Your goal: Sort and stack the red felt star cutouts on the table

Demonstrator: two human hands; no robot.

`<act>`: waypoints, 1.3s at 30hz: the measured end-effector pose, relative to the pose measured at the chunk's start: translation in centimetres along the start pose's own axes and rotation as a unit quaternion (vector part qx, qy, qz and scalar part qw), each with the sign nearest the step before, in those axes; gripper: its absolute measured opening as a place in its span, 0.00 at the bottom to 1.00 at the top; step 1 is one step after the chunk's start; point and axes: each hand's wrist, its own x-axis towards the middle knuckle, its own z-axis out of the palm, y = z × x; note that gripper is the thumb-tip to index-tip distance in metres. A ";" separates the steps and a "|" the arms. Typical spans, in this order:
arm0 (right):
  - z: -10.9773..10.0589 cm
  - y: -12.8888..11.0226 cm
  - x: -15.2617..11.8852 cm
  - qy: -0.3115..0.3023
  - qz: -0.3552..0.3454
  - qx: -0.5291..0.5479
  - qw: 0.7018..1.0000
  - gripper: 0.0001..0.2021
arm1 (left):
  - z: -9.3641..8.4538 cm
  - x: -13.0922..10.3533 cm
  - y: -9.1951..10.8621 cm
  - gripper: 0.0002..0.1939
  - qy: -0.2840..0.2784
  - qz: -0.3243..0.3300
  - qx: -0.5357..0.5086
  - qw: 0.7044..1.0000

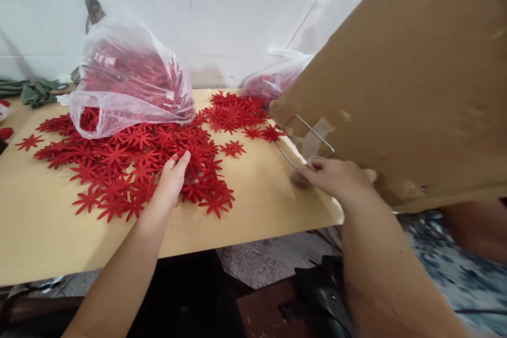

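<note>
Left hand (pixel 174 177): lies on the heap of red flower cut-outs (pixel 130 163), fingers closing in a narrow grip on a few pieces at the heap's right side.

Right hand (pixel 336 177): at the right edge of the table (pixel 257 200), fingers pinched narrow at the near end of a wire loop (pixel 307 140); whether the grip actually holds the wire cannot be told. A small dark item sits under the fingertips, too blurred to identify.

Red flower cut-outs: flat star-shaped pieces, spread loose over the middle of the table, with a second patch (pixel 233 111) toward the back.

Large plastic bag (pixel 130 76): clear, full of the same red pieces, resting on the heap's rear left.

Second plastic bag (pixel 273 82): smaller, against the tiled wall (pixel 222 10).

Cardboard sheet (pixel 407 79): brown, tilted, just above the right hand.

Green cloth (pixel 34 90): far left, by the wall.
</note>
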 end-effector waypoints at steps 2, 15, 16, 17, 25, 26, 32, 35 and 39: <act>-0.4 -0.8 -0.7 0.090 -0.025 0.063 0.994 0.13 | -0.1 0.0 0.1 0.09 -0.011 -0.019 -0.028 0.999; 1.6 -21.3 -4.7 0.083 -0.280 0.359 0.886 0.19 | -0.8 0.5 0.1 0.09 -0.054 -0.099 -0.212 0.971; 1.9 -21.2 -4.2 0.068 -0.278 0.380 0.880 0.17 | -0.8 0.5 0.2 0.08 -0.051 -0.095 -0.214 0.971; 2.1 -20.9 -3.8 0.055 -0.274 0.406 0.870 0.14 | -0.7 0.5 0.3 0.08 -0.054 -0.092 -0.212 0.971; 2.3 -19.5 -3.6 0.092 -0.184 0.466 0.861 0.06 | 0.2 -0.3 0.5 0.02 -0.067 -0.074 -0.097 0.990; 2.3 -19.6 -3.7 0.108 -0.178 0.451 0.868 0.07 | 0.3 -0.3 0.4 0.02 -0.059 -0.070 -0.084 0.992; 2.7 -19.7 -3.8 0.157 -0.183 0.403 0.883 0.12 | 0.4 -0.5 0.2 0.02 -0.033 -0.024 -0.040 0.998; 3.1 -19.8 -4.1 0.149 -0.224 0.431 0.861 0.09 | 0.5 -0.7 0.4 0.08 -0.013 0.011 -0.057 0.998; 3.1 -20.2 -4.5 0.166 -0.264 0.447 0.839 0.10 | 0.5 -0.7 0.5 0.12 -0.051 0.020 -0.077 0.995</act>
